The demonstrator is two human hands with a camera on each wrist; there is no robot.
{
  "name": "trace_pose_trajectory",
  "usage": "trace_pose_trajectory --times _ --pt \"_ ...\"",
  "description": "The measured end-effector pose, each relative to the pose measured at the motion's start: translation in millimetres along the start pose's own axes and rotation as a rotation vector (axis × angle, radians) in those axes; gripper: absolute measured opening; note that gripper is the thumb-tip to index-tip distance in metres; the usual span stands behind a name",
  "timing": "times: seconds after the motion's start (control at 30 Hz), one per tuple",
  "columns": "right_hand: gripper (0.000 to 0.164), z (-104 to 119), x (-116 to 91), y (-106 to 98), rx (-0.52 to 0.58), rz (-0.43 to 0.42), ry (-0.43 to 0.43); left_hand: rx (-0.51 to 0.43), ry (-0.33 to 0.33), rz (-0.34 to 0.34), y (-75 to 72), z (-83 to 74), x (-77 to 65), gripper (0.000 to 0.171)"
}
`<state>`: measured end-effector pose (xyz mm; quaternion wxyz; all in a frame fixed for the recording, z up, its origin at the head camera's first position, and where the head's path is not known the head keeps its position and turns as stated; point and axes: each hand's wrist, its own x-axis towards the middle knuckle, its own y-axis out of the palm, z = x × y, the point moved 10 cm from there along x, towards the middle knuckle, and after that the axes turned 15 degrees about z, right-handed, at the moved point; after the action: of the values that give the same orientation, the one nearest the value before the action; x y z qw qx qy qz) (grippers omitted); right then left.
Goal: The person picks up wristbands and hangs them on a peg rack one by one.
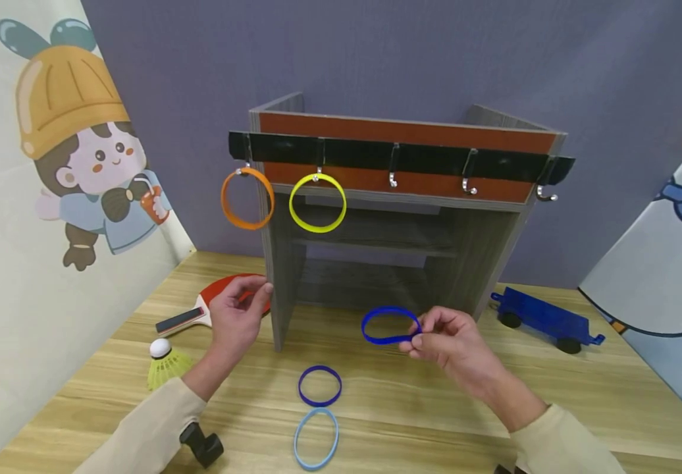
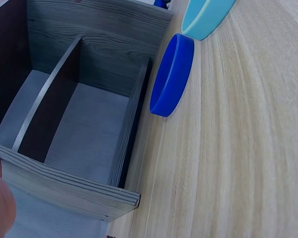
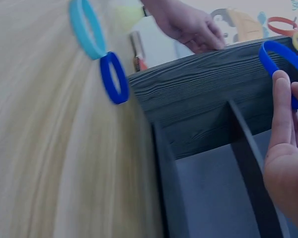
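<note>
In the head view my right hand (image 1: 456, 345) pinches a blue silicone wristband (image 1: 390, 311) between thumb and fingers, in front of the cabinet's lower opening. My left hand (image 1: 237, 313) is at the left side panel of the grey wooden cabinet (image 1: 278, 276), its loosely bent fingertips touching near the front edge. A black rail (image 1: 353, 153) with several metal hooks crosses the cabinet's top. An orange wristband (image 1: 223, 201) hangs from the leftmost hook, a yellow wristband (image 1: 291, 209) from the second. On the table lie a dark blue wristband (image 1: 301, 390) and a light blue wristband (image 1: 296, 444).
Left of the cabinet lie a red table tennis paddle (image 1: 216, 289) and a yellow shuttlecock (image 1: 166, 368). A blue toy wagon (image 1: 545, 316) stands to the right. Printed cartoon panels flank the wooden table (image 1: 412, 421) on both sides.
</note>
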<state>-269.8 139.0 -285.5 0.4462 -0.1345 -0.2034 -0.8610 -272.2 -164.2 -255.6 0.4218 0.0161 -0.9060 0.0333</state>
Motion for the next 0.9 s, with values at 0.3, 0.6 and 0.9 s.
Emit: trace_pose_trajectory --times 0.3,0.6,0.9 --pt "0.025 23 20 4 0.051 -0.040 -0.116 0.026 0.002 -0.001 -0.3 0.1 -0.5 0.013" --pt "0.022 45 45 21 0.041 0.010 -0.182 0.007 0.012 0.006 0.5 -0.6 -0.1 0.013" --pt "0.019 74 61 33 0.065 0.061 -0.305 0.020 0.010 0.010 0.5 -0.4 -0.1 0.013"
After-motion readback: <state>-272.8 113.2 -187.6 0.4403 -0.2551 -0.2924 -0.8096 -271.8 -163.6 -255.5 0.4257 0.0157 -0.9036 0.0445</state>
